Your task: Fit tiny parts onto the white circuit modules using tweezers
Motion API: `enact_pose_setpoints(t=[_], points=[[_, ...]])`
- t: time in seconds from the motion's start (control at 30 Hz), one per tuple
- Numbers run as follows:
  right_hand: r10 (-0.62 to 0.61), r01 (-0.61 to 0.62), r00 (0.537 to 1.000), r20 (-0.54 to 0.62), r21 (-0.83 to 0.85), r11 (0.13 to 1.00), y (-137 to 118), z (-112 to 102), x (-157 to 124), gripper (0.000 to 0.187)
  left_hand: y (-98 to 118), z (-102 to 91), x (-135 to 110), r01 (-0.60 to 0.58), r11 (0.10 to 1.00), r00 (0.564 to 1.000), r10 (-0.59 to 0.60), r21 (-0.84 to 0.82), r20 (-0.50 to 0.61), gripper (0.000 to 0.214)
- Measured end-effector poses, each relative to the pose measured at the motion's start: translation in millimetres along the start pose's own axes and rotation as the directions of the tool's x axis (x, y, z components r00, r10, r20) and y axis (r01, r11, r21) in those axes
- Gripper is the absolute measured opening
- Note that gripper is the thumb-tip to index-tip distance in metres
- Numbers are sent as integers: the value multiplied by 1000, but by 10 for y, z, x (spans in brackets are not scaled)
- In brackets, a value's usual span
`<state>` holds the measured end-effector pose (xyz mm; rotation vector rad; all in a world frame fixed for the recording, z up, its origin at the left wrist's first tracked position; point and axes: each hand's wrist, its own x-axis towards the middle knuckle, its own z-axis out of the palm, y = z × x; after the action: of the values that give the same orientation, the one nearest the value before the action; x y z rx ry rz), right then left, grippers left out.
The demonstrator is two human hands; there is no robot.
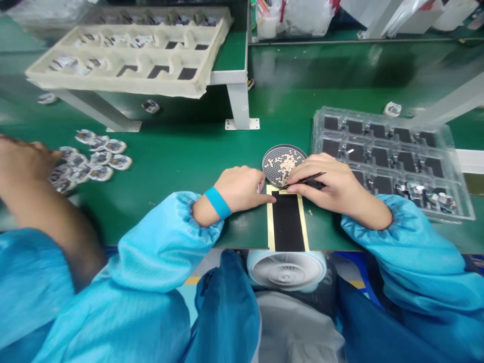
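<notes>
Tweezers, dark and slim, sit pinched between the thumb and fingers of the right hand in the head view. Their tips point past the fingertips to the near rim of a round mesh dish that holds small pale parts. The left hand has its fingers curled in and the index stretched out, its tip pressing the upper left corner of a black strip edged in yellow. This strip lies just below both sets of fingertips. A clear compartment tray lies just beyond the right knuckles. Far out from the left fingers, a co-worker's blurred hand rests by a heap of small bagged pieces.
</notes>
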<state>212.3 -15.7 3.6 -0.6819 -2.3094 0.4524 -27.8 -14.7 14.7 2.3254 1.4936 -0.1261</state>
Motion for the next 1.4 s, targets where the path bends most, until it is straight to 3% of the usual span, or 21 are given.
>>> enact_pose_setpoints(t=[0.53, 0.8, 0.9, 0.97, 1.03, 1.13, 1.2, 1.23, 1.4], points=[[41, -41, 999, -12, 38, 998, 12, 4, -14, 8, -5, -31, -3, 10, 1000, 1000, -11, 24, 11, 48], [153, -148, 984, -93, 67, 987, -60, 32, 44, 3, -15, -9, -7, 7, 1000, 1000, -8, -30, -12, 46], [239, -224, 963, -126, 122, 967, -83, -6, 28, 3, -27, -34, -13, -9, 996, 1000, 7, -85, -19, 44], [262, -234, 948, -180, 164, 958, -83, -55, 5, 5, -26, -64, -17, -37, 976, 999, 31, -213, -35, 41], [247, -199, 929, -275, 191, 961, -73, -107, -14, 6, -7, -83, -14, -64, 888, 998, 47, -456, -48, 35], [199, -123, 871, -449, 192, 974, -57, -159, -26, 5, 52, -58, 15, -4, 557, 1000, 16, -830, 6, 21], [175, -105, 842, -510, 163, 981, -54, -167, -26, 4, 96, -8, 49, 44, 350, 999, -24, -936, 38, 21], [160, -101, 837, -523, 140, 985, -55, -162, -25, 3, 114, 22, 69, 48, 290, 998, -46, -956, 36, 22], [30, -9, 841, -541, 42, 999, -70, -97, -17, 5, 150, 161, 143, -28, 202, 989, -135, -979, -56, 22]])
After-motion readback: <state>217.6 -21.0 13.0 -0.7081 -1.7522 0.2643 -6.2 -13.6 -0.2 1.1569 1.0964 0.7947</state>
